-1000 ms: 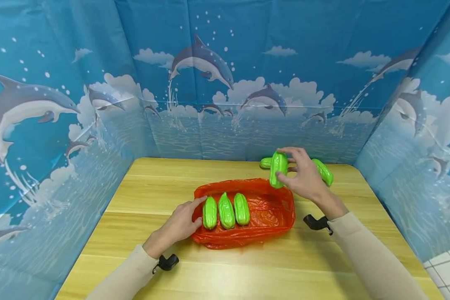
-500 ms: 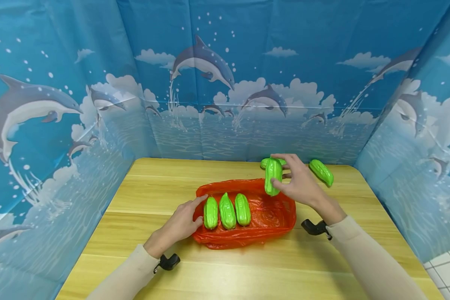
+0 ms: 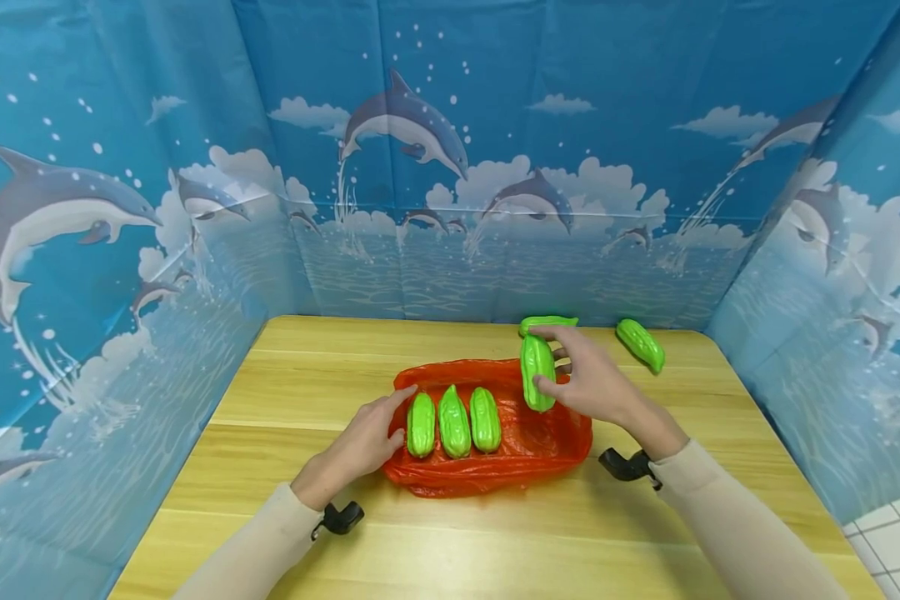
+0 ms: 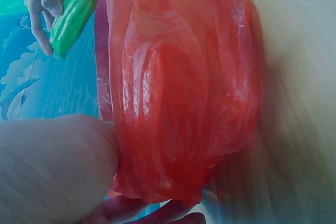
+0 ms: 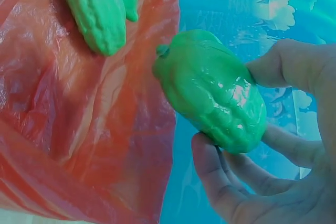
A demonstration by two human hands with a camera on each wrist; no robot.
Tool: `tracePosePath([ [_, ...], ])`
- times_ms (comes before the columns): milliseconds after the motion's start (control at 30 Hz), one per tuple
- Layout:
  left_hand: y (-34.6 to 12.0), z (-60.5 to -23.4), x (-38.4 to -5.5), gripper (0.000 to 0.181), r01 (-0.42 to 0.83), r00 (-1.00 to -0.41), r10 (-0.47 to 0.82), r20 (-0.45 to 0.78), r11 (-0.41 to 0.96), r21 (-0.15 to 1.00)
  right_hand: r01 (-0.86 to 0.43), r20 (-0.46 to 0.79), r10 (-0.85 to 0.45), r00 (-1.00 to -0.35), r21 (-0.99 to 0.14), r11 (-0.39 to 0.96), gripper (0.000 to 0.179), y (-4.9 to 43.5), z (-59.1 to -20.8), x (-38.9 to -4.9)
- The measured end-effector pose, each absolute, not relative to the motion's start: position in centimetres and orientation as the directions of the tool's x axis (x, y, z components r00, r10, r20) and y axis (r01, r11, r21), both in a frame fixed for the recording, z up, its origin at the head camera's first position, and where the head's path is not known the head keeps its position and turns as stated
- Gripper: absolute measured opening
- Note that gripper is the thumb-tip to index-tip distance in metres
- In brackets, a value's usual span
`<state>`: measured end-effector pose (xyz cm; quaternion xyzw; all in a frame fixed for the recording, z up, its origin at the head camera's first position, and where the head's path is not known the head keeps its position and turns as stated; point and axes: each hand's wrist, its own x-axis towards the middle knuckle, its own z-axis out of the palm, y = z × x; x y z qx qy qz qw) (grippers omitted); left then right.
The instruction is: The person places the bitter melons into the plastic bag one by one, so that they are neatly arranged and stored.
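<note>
My right hand (image 3: 591,379) holds a bright green bitter melon (image 3: 537,373) between thumb and fingers, above the right part of a red plastic bag (image 3: 480,481). Close up in the right wrist view, the held melon's bumpy skin and short stem (image 5: 163,51) show. My left hand (image 3: 356,446) grips the bag's left rim; some of its fingers are hidden by the plastic in the left wrist view. Three more bitter melons lie side by side in the bag's left half: a left one (image 3: 421,425), a middle one (image 3: 454,423) and a right one (image 3: 485,419).
Behind the bag, one bitter melon (image 3: 546,322) lies at the wooden table's (image 3: 307,350) back edge, partly behind my right hand. Another melon (image 3: 641,344) lies farther right. A dolphin-print curtain (image 3: 450,275) encloses the back and sides.
My right hand has moved left and down with its bitter melon, from the bag's back right corner to over its right half. The left hand has hardly moved.
</note>
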<state>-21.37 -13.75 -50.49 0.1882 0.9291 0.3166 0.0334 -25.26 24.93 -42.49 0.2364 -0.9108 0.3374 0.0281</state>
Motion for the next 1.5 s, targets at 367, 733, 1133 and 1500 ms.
tracePosePath([
  [367,-13.4,-50.5,-21.8,0.075,0.345,-0.920,0.384,0.072,0.711,0.613,-0.450,0.153,-0.452,-0.879,-0.580,0.679,0.074,24.5,-42.7,-24.3],
  [733,-13.3,-50.5,-21.8,0.074,0.345,-0.919,0.388,0.070,0.706,0.618,-0.437,0.077,-0.487,-0.870,-0.576,0.691,0.070,23.8,-43.1,-23.5],
  [1133,-13.1,-50.6,-21.9,0.074,0.328,-0.921,0.387,0.045,0.709,0.624,-0.421,0.009,-0.507,-0.862,-0.569,0.706,0.073,23.6,-43.8,-23.3],
  [1500,-13.2,-50.7,-22.0,0.075,0.316,-0.924,0.381,0.036,0.707,0.633,-0.421,-0.018,-0.503,-0.864,-0.523,0.741,0.074,23.3,-44.1,-23.2],
])
